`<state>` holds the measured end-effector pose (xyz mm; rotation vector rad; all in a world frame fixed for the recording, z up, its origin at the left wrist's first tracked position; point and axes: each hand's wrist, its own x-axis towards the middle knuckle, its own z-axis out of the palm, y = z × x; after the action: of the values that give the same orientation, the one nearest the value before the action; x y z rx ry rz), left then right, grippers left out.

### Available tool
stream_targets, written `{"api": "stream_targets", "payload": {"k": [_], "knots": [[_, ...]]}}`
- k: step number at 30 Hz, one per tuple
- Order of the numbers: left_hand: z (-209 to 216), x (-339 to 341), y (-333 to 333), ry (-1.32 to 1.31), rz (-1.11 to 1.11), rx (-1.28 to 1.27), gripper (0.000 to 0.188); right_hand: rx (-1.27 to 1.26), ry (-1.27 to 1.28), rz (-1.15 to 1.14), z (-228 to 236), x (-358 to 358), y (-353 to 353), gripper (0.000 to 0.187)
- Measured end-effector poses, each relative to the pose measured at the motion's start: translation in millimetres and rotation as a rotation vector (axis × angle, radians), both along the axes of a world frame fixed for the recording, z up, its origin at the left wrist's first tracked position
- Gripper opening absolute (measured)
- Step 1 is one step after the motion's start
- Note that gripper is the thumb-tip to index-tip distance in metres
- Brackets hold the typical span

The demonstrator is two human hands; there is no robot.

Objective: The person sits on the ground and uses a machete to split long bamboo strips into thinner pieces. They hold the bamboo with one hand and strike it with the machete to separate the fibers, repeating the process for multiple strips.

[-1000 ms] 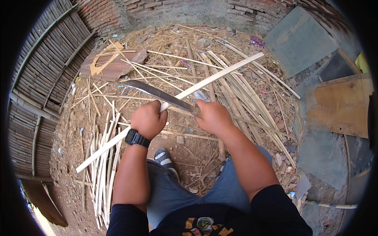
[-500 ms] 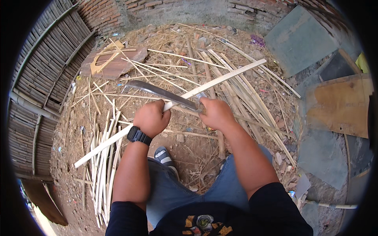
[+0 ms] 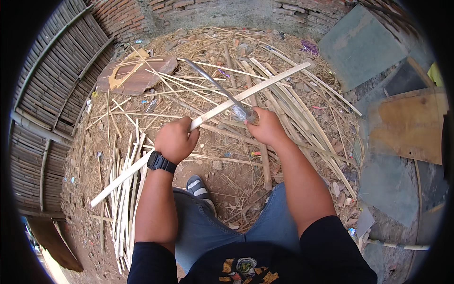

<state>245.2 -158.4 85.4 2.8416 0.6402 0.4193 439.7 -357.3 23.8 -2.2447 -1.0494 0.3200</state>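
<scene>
A long pale strip of split bamboo [image 3: 272, 85] slants from the lower left to the upper right, with my left hand [image 3: 177, 140] closed around it near its middle. My right hand [image 3: 267, 127] grips the handle of a machete [image 3: 208, 78]. The blade points up and to the left, seen almost edge-on, and crosses the strip a short way beyond my left fist. Whether its edge bites into the bamboo I cannot tell. My right fingers hide part of the handle.
Pale strips [image 3: 124, 199] lie piled beside my left forearm. Longer bamboo pieces [image 3: 302, 125] spread over the ground at the right. A brown board [image 3: 163, 71] lies far left, near a bamboo-slat wall [image 3: 56, 71]. Flat grey sheets [image 3: 362, 49] lean at the right.
The machete has swung so its tip points farther up and less to the left, showing its edge more than its flat. My right hand shifted slightly right; the left hand moved slightly down and left.
</scene>
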Motion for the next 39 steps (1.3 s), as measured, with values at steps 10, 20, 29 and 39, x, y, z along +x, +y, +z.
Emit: {"api": "stream_targets", "payload": {"k": [10, 20, 29, 39], "knots": [[-13, 1, -6, -0.057, 0.008, -0.037, 0.022, -0.146, -0.156, 0.098, 34, -38, 6, 0.037], [-4, -10, 12, 0.097, 0.056, -0.015, 0.026, -0.102, 0.022, -0.099, 24, 1, -1, 0.05], [1, -14, 14, -0.006, 0.017, -0.052, 0.023, -0.06, -0.053, 0.066, 24, 3, -7, 0.035], [0, -9, 15, 0.034, 0.078, -0.067, 0.026, -0.074, -0.099, 0.015, 29, -13, -2, 0.033]]}}
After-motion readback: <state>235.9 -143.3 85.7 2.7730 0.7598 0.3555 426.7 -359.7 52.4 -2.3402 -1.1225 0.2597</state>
